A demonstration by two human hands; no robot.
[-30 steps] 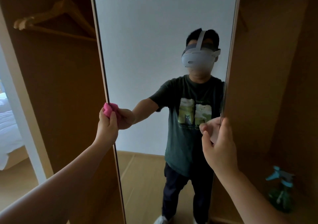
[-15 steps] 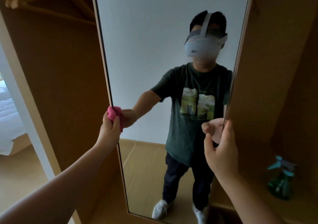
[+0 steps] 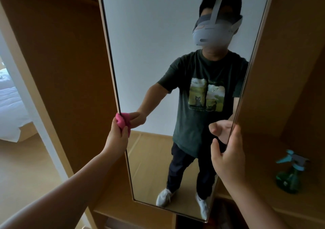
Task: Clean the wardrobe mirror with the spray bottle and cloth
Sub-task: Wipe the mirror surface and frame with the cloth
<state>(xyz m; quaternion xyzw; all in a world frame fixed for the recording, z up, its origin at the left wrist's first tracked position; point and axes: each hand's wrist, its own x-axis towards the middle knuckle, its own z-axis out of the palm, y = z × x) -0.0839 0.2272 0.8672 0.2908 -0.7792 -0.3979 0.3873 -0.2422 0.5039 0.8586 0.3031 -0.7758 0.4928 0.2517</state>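
The tall wardrobe mirror (image 3: 158, 70) fills the frame's centre, its long axis vertical. The left hand (image 3: 117, 137) clamps a bunched pink cloth (image 3: 123, 121) against its left edge; unwiped glass lies rightward. The right hand (image 3: 228, 158) grips the right edge. The green spray bottle (image 3: 288, 177) stands lower right, nearer that hand.

I see the mirror (image 3: 158, 70) glass open above and between my two hands; my left hand (image 3: 117, 137) blocks its left edge, my right hand (image 3: 228, 158) its right edge. Right of the mirror, the spray bottle (image 3: 288, 177) occupies the shelf (image 3: 263, 202).
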